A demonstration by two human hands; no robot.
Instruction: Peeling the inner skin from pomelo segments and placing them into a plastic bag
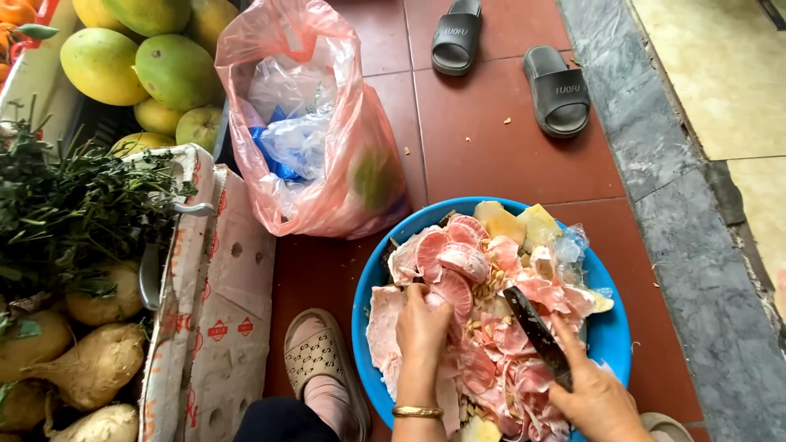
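Note:
A blue basin [610, 327] on the red tiled floor holds pink pomelo segments [458, 258], pale peel and seeds. My left hand [422, 327], a gold bangle on its wrist, grips a pink segment over the middle of the basin. My right hand [598, 401] holds a dark-bladed knife [536, 331], its tip pointing up-left toward the left hand. Yellowish rind chunks [516, 223] lie at the basin's far edge.
A pink plastic bag [327, 131] of scraps stands beyond the basin. At left are green-yellow pomelos [164, 69], leafy greens [65, 205] and brown tubers [90, 360] by a cardboard box [221, 319]. Grey slides [557, 90] lie on tiles; my sandalled foot [323, 368].

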